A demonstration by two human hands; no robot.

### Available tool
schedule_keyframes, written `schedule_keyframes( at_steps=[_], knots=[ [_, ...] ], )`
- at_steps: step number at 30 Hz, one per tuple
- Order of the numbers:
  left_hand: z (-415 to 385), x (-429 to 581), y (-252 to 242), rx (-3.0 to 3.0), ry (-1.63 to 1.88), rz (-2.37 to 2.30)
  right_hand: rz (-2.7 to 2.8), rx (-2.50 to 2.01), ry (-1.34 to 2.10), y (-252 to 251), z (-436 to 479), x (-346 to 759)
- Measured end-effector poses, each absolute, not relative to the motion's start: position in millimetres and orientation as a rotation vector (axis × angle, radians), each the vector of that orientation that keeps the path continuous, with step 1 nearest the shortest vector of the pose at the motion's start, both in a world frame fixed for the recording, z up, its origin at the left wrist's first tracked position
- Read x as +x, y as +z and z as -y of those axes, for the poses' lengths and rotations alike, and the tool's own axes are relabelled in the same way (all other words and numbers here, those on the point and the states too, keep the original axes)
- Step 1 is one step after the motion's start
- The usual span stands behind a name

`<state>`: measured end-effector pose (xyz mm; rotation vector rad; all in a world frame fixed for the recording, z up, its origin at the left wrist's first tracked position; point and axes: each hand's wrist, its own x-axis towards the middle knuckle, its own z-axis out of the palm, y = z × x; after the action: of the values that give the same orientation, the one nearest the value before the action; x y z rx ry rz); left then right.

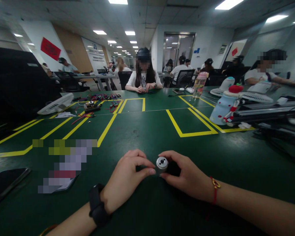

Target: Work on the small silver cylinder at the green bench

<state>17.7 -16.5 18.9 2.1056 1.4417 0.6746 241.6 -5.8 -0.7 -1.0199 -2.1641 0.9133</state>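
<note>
"Front and center at the green table [140, 131], a silver cylinder [162, 163]!"
"Grip?"
"Right hand [190, 177] straddles it; clamped or not, I can't tell. Left hand [126, 172], fingertips apart, just beside."

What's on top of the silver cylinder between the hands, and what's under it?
The top of the silver cylinder shows a dark centre and small dark spots. Its body covers whatever is directly beneath, so that can't be seen; green tabletop shows nearby.
</note>
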Motion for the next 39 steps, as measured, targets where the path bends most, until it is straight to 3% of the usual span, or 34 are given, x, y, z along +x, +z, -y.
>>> schedule_keyframes(
  at_steps=[5,10,17,21,24,27,29,31,33,36,39],
  knots=[
    [16.4,28.0,2.0,2.159,0.599,-1.453,2.176,-1.025,0.880,-5.0,6.9,239.6],
    [17.9,6.2,15.6,1.945,0.708,-1.428,2.050,-1.169,0.769,4.5,-6.7,273.4],
    [21.7,-70.6,-1.3,1.502,0.909,-1.647,1.694,-1.881,-0.010,0.4,-40.2,458.3],
    [18.6,-79.0,-13.3,1.317,1.108,-1.582,1.590,-2.132,-0.118,-14.0,-43.0,536.7],
    [18.5,-72.2,-9.8,1.304,1.122,-1.590,1.644,-2.098,-0.353,-12.0,-40.2,530.9],
    [20.4,-67.6,-5.0,1.333,1.091,-1.634,1.834,-1.775,-0.651,-0.3,-31.7,466.0],
    [21.6,-67.3,-4.1,1.377,1.052,-1.664,2.100,-1.566,-0.490,6.6,-22.4,400.4],
    [22.4,-68.2,-4.8,1.426,1.004,-1.680,2.382,-1.349,0.085,9.1,-12.5,330.8],
    [22.9,-69.2,-6.1,1.464,0.978,-1.691,2.474,-1.185,0.415,7.4,-5.2,271.1],
    [23.3,-69.9,-6.8,1.496,0.977,-1.708,2.521,-1.021,0.596,5.4,-4.0,225.7],
    [23.3,-69.5,-5.9,1.510,0.967,-1.714,2.395,-1.070,0.558,14.6,-14.1,247.7]
  ],
)
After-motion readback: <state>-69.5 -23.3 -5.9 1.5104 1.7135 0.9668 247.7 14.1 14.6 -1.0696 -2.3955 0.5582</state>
